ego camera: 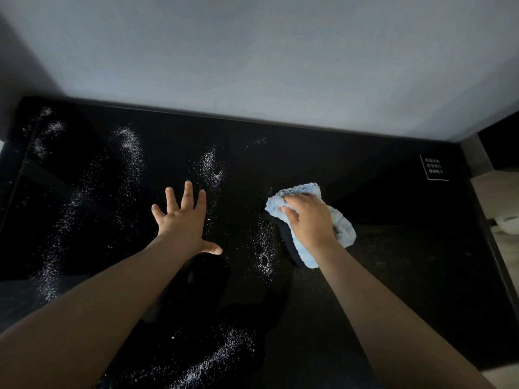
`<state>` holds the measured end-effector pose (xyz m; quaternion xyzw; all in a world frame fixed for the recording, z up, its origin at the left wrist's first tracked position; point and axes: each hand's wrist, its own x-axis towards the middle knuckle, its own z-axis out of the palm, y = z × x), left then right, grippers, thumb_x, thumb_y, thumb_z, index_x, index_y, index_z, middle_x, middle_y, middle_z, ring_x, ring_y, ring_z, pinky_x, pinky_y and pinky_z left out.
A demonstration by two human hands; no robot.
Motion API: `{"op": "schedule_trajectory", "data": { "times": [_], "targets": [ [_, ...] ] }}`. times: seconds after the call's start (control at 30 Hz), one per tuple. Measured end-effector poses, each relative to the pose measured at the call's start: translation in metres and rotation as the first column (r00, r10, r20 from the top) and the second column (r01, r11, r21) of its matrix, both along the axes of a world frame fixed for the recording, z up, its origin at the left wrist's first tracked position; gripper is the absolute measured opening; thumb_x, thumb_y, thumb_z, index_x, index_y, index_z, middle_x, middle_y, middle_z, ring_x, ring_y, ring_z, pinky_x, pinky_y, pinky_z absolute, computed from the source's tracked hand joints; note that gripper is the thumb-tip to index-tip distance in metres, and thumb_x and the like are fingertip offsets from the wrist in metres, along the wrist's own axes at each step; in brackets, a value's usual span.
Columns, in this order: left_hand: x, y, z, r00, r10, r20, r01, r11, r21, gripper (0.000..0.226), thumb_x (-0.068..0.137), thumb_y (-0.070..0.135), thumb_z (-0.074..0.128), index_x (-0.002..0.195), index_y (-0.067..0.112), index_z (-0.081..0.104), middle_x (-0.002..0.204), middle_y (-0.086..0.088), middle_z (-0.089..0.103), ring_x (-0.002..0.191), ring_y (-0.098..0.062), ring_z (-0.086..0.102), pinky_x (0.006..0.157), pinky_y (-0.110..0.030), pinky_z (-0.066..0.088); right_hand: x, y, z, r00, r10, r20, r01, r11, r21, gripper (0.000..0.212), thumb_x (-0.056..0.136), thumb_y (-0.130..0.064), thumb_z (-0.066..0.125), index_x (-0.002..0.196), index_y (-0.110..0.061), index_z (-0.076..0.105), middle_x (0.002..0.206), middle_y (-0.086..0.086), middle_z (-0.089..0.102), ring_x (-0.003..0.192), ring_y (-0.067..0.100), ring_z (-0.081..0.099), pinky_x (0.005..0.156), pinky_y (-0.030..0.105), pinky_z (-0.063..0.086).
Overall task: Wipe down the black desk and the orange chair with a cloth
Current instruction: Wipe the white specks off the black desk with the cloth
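Note:
The glossy black desk [379, 169] fills the lower view, with white powder [129, 153] scattered in streaks over its left and middle parts. My left hand [184, 220] lies flat on the desk, fingers spread, holding nothing. My right hand [309, 217] presses a bunched light-blue cloth [341, 224] onto the desk right of centre. The desk to the right of the cloth looks free of powder. The orange chair is not in view.
A grey wall [266, 57] rises behind the desk's far edge. A small black sign with white lettering [434, 167] stands at the far right of the desk. Beyond the desk's right edge is a light wooden surface [497, 197].

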<state>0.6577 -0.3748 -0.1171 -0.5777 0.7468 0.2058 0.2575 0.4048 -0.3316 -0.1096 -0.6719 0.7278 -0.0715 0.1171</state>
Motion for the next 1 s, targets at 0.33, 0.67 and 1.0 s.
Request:
{"op": "schedule_trajectory", "data": {
  "times": [0.33, 0.67, 1.0],
  "targets": [
    [-0.001, 0.006, 0.012, 0.998, 0.014, -0.065, -0.015, 1.000, -0.008, 0.134, 0.064, 0.075, 0.067, 0.152, 0.014, -0.015, 0.157, -0.013, -0.025, 0.144, -0.044, -0.013, 0.115, -0.060, 0.013, 0.009, 0.043, 0.001, 0.999, -0.031, 0.021, 0.030, 0.998, 0.054, 0.028, 0.095, -0.028, 0.053, 0.119, -0.019, 0.063, 0.115, -0.006, 0.066, 0.114, 0.018, 0.055, 0.093, 0.043, 0.043],
    [0.008, 0.077, 0.017, 0.995, -0.019, -0.099, 0.023, 0.999, 0.039, 0.124, 0.073, 0.074, 0.059, 0.151, 0.012, -0.015, 0.157, -0.011, -0.027, 0.144, -0.040, -0.019, 0.115, -0.059, 0.005, 0.019, 0.090, 0.004, 0.998, -0.059, 0.019, 0.056, 0.993, 0.100, 0.032, 0.096, -0.028, 0.049, 0.125, -0.021, 0.060, 0.122, -0.007, 0.062, 0.119, 0.015, 0.050, 0.098, 0.039, 0.039],
    [0.023, 0.117, 0.003, 0.998, -0.040, -0.056, 0.042, 0.998, 0.037, 0.134, 0.064, 0.080, 0.059, 0.149, 0.013, -0.020, 0.153, -0.011, -0.034, 0.143, -0.043, -0.020, 0.114, -0.062, 0.010, 0.031, 0.147, 0.004, 0.993, -0.113, 0.045, 0.108, 0.990, 0.093, 0.030, 0.095, -0.026, 0.051, 0.123, -0.021, 0.061, 0.118, -0.008, 0.064, 0.116, 0.015, 0.051, 0.097, 0.041, 0.042]
  ]
}}
